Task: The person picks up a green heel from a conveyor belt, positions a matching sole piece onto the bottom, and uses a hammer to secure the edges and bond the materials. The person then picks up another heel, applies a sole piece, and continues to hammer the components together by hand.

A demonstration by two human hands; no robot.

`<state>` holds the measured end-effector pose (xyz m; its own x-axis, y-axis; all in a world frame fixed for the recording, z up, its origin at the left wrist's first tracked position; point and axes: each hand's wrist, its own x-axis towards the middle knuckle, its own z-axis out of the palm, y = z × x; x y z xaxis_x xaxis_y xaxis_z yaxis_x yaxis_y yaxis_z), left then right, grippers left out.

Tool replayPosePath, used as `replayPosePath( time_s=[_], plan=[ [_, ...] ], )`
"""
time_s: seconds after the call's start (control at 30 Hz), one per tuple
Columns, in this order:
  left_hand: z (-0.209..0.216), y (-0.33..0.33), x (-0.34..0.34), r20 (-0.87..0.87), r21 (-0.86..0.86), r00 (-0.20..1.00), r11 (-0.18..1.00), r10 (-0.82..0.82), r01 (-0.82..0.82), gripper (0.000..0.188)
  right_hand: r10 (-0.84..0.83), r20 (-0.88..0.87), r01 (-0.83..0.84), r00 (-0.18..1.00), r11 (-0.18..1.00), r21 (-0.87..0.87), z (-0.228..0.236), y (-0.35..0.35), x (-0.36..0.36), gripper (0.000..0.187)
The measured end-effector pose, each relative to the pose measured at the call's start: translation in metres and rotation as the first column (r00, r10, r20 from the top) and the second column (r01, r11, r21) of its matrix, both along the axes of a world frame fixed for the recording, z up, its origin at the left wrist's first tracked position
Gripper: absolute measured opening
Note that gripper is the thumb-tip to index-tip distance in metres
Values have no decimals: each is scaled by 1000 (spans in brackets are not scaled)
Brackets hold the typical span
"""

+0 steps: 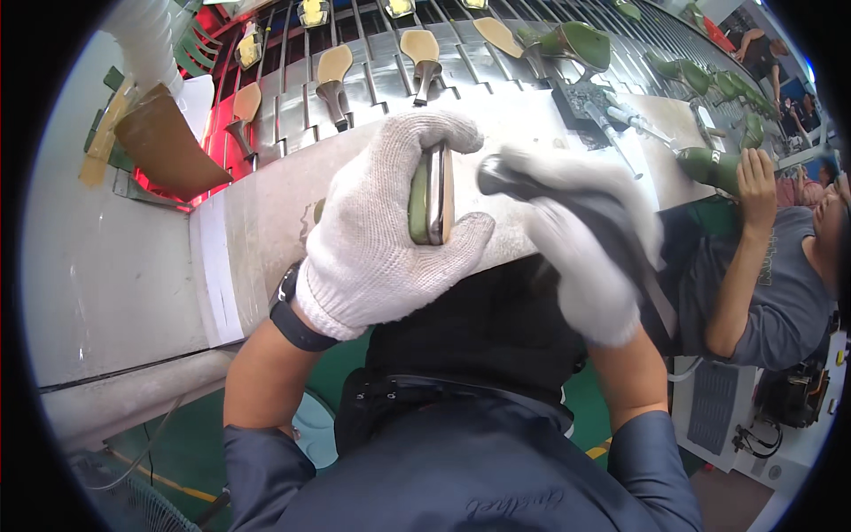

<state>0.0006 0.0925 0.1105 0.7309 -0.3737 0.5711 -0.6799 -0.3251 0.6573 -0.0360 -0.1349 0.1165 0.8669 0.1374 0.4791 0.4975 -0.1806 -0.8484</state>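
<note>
Shoe [429,195], olive green with a metal strip along its edge, sits clamped in the left hand [383,232], gloved fingers [417,133] curled over its top and thumb beneath. Just beside those fingers, the right hand [581,244] is closed round a dark tool [505,177]. Best to keep the clamp firm and the tool strokes short, so nothing slips toward the thumb.
</note>
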Motion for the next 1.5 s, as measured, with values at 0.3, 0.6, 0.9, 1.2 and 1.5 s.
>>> replayPosePath(
  time_s=[0.3, 0.6, 0.9, 1.2, 1.5],
  plan=[
    [-17, -23, -19, 30, -127, 998, 991, 52, -47, 70, 352, -42, -353, 935, 935, -41, 47, -13, 2, 41],
    [-38, -11, -58, 236, -29, 971, 999, 28, -22, 42, 518, -258, -444, 816, 846, 295, 13, 3, -20, 32],
    [-138, 34, -63, 435, 280, 834, 829, 341, -485, 74, 285, -615, -80, 735, 937, 339, -107, 21, -46, 23],
    [-146, 31, -61, 459, 251, 816, 830, 351, -498, 73, 256, -561, -147, 787, 961, 233, -67, 9, -17, 21],
    [-146, 29, -63, 450, 291, 807, 791, 382, -538, 65, 454, -315, -402, 833, 889, 219, -64, 18, -68, 51]
  ],
)
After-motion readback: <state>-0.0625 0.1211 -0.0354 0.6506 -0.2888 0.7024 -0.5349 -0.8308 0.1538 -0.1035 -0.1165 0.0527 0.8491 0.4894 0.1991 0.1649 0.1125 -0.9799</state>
